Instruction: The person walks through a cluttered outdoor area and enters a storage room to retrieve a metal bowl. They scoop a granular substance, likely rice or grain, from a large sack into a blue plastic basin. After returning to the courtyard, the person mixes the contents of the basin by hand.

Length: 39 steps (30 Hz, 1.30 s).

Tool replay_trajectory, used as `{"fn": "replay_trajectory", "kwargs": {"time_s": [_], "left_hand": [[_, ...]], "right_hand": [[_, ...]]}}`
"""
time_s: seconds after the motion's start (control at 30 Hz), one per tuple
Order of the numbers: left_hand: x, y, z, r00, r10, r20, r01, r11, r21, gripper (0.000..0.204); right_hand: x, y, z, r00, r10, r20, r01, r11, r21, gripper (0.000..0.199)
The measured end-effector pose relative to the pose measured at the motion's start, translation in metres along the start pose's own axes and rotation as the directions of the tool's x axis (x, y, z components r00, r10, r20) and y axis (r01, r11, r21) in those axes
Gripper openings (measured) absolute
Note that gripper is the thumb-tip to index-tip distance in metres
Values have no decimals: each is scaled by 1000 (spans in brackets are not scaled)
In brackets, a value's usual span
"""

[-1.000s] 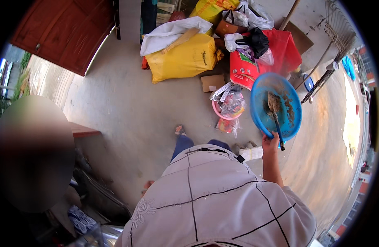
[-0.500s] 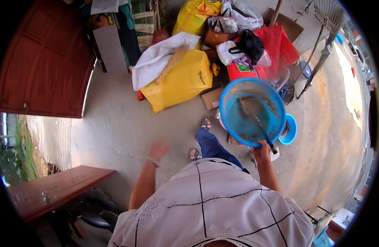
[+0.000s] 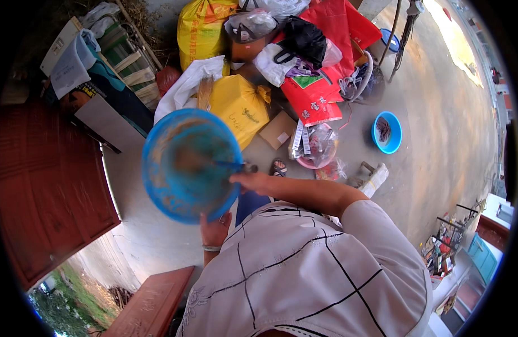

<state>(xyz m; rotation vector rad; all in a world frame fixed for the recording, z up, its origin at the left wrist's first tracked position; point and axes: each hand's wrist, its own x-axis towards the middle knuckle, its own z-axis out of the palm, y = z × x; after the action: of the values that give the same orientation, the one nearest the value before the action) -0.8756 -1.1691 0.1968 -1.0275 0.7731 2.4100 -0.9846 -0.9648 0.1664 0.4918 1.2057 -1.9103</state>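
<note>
A wide blue basin (image 3: 164, 194) with brownish smears inside is in front of me on the left, tilted so that its inside shows. A blue-handled stick tool (image 3: 229, 165) lies in it; its head is too blurred to name. My right hand (image 3: 250, 181) reaches across my body and is closed at the basin's right rim, by the end of the tool's handle. Below, my left hand (image 3: 215, 230) grips the near rim, its fingers partly hidden under the basin.
Yellow sacks (image 3: 233, 106), red bags (image 3: 312, 95) and a small cardboard box (image 3: 278, 130) are piled ahead. A smaller blue bowl (image 3: 395, 141) with dark contents stands on the floor to the right, beyond a pink basin (image 3: 318, 163). Red-brown doors (image 3: 51, 191) stand at left.
The basin has swung from my right side to the left with my right hand on it. My left hand, empty before, has taken hold of its near rim. My view has turned too.
</note>
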Motion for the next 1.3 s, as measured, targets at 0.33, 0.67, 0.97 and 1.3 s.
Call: {"fn": "replay_trajectory", "kwargs": {"time_s": [0.33, 0.67, 0.97, 1.3], "left_hand": [[67, 126, -32, 899, 430, 83, -297, 459, 837, 35], [87, 174, -20, 966, 189, -174, -194, 981, -10, 32], [129, 160, -83, 913, 203, -353, -199, 979, 48, 59], [214, 174, -84, 888, 348, -302, -238, 907, 347, 71]], "right_hand": [[82, -69, 52, 970, -132, 206, 134, 991, 3, 40], [128, 19, -58, 996, 32, -83, -25, 996, 83, 48], [211, 188, -235, 792, 322, -518, -82, 898, 433, 27], [408, 363, -364, 314, 303, -900, -38, 951, 307, 57]]}}
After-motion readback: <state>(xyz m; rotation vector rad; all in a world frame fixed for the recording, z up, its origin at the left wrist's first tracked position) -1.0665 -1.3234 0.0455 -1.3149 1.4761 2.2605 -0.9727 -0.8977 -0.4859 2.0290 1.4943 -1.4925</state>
